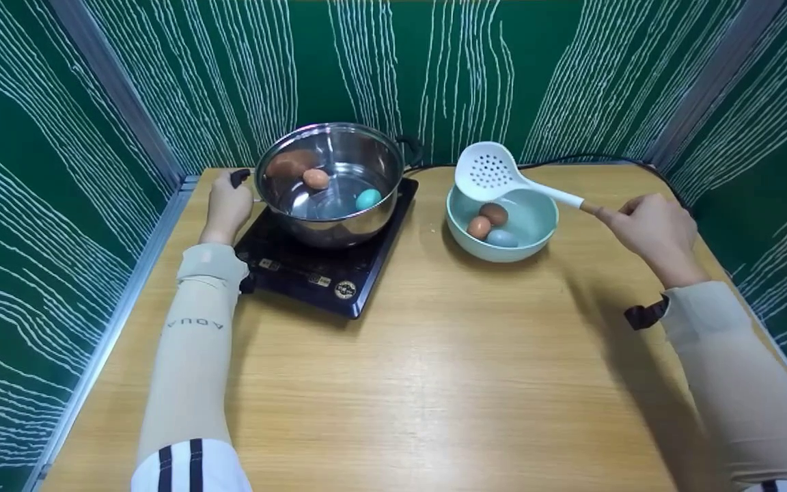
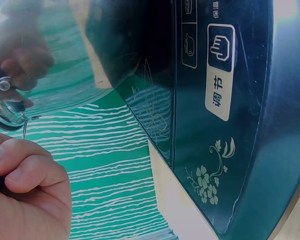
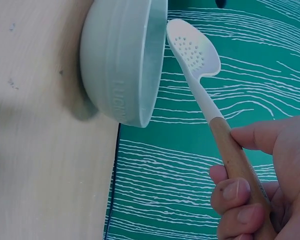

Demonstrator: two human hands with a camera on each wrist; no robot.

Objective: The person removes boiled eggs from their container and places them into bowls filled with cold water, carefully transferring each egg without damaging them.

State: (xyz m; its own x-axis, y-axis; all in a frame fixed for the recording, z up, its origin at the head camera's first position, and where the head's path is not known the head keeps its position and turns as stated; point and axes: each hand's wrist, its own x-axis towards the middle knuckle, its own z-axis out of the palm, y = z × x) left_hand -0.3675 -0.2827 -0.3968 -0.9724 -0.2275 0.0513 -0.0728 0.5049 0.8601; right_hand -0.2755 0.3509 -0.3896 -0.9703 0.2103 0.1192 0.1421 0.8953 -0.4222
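My left hand (image 1: 227, 203) grips the black side handle (image 1: 240, 178) of a steel pot (image 1: 339, 232). Inside the pot lie a brown egg (image 1: 316, 179) and a turquoise egg (image 1: 368, 199). In the right wrist view, my right hand (image 3: 270, 185) holds a white slotted spoon (image 3: 192, 52) by its wooden handle, fingers curled round it. The spoon's head sits over the back rim of a pale green bowl (image 1: 503, 254). Two brown eggs, one at the front (image 1: 479, 227) and one behind (image 1: 494, 214), lie in the bowl beside a pale blue egg (image 1: 502, 238).
The pot stands on a black induction cooker (image 1: 298, 273) at the left of a wooden table (image 1: 421, 383). A dark cable (image 1: 585, 158) runs along the table's back edge. Green panels with white lines (image 1: 400, 68) enclose the table at the back and both sides.
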